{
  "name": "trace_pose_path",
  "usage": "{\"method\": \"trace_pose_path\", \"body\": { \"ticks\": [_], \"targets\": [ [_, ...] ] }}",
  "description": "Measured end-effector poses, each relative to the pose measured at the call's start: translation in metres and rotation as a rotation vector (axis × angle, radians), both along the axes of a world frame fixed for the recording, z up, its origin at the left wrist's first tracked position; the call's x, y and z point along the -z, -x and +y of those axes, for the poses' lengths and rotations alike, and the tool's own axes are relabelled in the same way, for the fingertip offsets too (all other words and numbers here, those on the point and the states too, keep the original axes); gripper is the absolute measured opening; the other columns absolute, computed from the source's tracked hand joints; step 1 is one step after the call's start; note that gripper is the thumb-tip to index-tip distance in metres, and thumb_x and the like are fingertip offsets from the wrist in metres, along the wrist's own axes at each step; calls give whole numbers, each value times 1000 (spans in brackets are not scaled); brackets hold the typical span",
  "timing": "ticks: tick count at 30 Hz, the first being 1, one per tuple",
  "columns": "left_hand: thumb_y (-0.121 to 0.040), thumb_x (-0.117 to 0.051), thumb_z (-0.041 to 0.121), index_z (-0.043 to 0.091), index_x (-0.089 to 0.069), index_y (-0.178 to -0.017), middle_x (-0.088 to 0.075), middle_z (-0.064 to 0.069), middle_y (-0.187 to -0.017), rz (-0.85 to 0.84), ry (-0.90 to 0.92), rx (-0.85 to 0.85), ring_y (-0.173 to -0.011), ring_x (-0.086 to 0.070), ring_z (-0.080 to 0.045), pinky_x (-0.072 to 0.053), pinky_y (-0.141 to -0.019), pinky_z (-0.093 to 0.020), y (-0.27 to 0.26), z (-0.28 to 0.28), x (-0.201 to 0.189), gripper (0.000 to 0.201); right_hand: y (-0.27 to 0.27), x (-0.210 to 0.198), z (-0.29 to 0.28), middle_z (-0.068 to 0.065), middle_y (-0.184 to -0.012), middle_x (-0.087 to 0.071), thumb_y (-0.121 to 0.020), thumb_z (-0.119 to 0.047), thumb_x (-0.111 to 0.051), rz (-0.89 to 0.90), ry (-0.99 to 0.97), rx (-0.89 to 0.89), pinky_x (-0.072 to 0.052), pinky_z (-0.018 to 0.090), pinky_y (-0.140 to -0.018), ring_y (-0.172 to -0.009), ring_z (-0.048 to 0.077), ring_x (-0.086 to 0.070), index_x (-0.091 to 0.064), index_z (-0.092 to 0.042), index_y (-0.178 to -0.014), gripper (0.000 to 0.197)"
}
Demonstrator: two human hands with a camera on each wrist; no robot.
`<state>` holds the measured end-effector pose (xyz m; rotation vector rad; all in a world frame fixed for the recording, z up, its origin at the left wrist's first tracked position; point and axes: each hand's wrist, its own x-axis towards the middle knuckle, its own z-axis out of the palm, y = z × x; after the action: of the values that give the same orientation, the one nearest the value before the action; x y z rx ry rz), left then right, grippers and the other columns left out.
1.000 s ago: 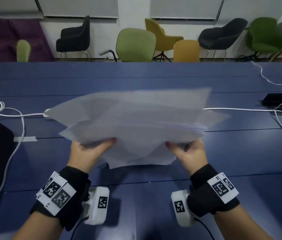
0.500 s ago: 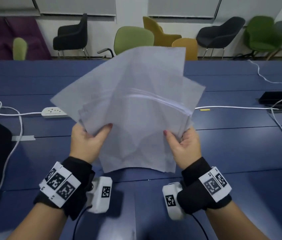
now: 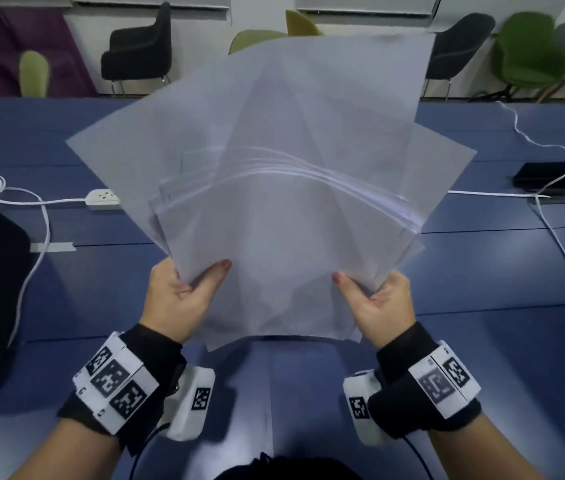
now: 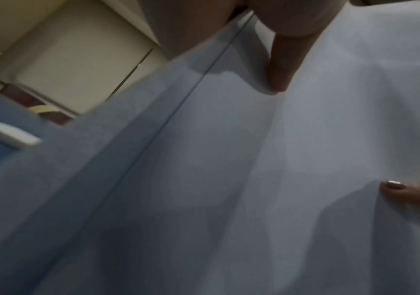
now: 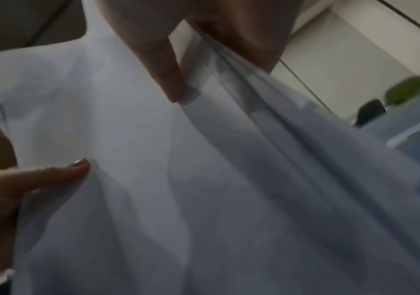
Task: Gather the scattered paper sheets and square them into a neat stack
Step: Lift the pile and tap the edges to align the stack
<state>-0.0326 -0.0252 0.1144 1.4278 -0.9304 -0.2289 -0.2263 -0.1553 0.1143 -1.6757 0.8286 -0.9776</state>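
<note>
Head view, paper sheets (image 3: 274,188): a loose, messy bunch of plain white sheets is held up above the blue table (image 3: 481,341). The sheets are fanned out, with corners poking out left, right and on top. The bottom edges are not lined up.
Head view, left hand (image 3: 180,299): the lower left side of the bunch is pinched, with the thumb lying on the front.
Head view, right hand (image 3: 378,303): the lower right side is pinched the same way.
Head view, other things: a white power strip (image 3: 102,199) and a white cable (image 3: 551,216) are seen on the table.
Left wrist view: the paper (image 4: 254,179) fills the picture, and a thumb is pressed on it.
Right wrist view: many thin edges of paper (image 5: 228,159) are squeezed between thumb and fingers (image 5: 241,34).
</note>
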Motion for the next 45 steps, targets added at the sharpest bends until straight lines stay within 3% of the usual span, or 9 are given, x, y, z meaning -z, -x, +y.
{"method": "trace_pose_path", "body": {
  "ticks": [5, 13, 18, 22, 27, 32, 39, 42, 45],
  "targets": [
    [-58, -83, 7, 22, -70, -79, -71, 29, -70, 180, 2, 25, -73, -66, 12, -49, -69, -5, 22, 24, 19, 29, 16, 14, 30, -32, -57, -65, -69, 12, -71, -28, -109, 33, -44, 0, -60, -62, -15, -62, -64, 2, -86, 21],
    [-64, -76, -9, 28, -71, -74, -71, 27, -70, 160, 48, -13, -70, -66, 11, -49, -67, -6, 23, 16, 10, 38, 13, -17, 40, -14, -61, -64, -69, 6, -73, -161, -183, 144, -51, 6, -61, -62, -8, -64, -51, -21, -73, 35],
    [-66, -75, -9, 22, -64, -82, -72, 26, -71, 167, -59, 57, -72, -66, 10, -48, -67, -5, 11, 17, 13, 36, 13, -53, 39, 0, -135, -43, -65, -8, -75, -222, 273, 203, -37, 25, -106, -126, 17, -45, -23, -5, -139, 91],
    [-64, -77, -9, 19, -63, -85, -72, 26, -72, 170, -73, 103, -73, -66, 10, -48, -66, -4, 5, 15, 9, 38, 12, -126, 52, 31, -138, -31, -63, -27, -75, -24, 1013, 373, -24, 52, -112, -130, 41, -31, -31, -10, -136, 86],
    [-49, -82, 24, 18, -64, -96, -74, 21, -87, 189, -64, 133, -86, -68, 3, -51, -73, -10, 0, 19, 9, 51, -13, -144, 62, 20, -147, -35, -63, -39, -65, 435, 1195, 264, -4, 68, -106, -137, 45, -23, -42, -26, -136, 78],
    [-67, -74, -10, 19, -62, -90, -73, 24, -76, 187, -89, 130, -76, -67, 8, -50, -67, -8, -2, 20, 10, 39, -18, -104, 51, 3, -123, -57, -70, -32, -59, 561, 1041, 174, 9, 56, -109, -132, 30, -39, -51, -27, -127, 57],
    [-59, -75, 13, 23, -64, -88, -74, 22, -79, 205, -72, 142, -77, -68, 5, -51, -68, -10, -6, 23, 14, 33, -6, -75, 36, 3, -131, -52, -66, -40, -64, 433, 953, 248, 12, 48, -112, -132, 26, -37, -46, -30, -128, 65],
    [-45, -83, 35, 23, -65, -90, -75, 19, -81, 210, -65, 143, -79, -69, 1, -52, -68, -12, -6, 27, 9, 49, 12, -62, 14, 6, -146, -32, -54, -50, -76, 156, 619, 274, -11, 53, -116, -137, 18, -29, -20, -27, -143, 107],
    [-32, -87, 54, 20, -65, -92, -76, 14, -83, 189, 9, 107, -79, -69, 1, -52, -68, -12, -4, 31, -6, 72, 20, -40, 6, -3, -127, -51, -55, -19, -85, -144, -31, -27, -48, 31, -98, -110, -1, -56, -4, -29, -145, 122]
  ]
}}
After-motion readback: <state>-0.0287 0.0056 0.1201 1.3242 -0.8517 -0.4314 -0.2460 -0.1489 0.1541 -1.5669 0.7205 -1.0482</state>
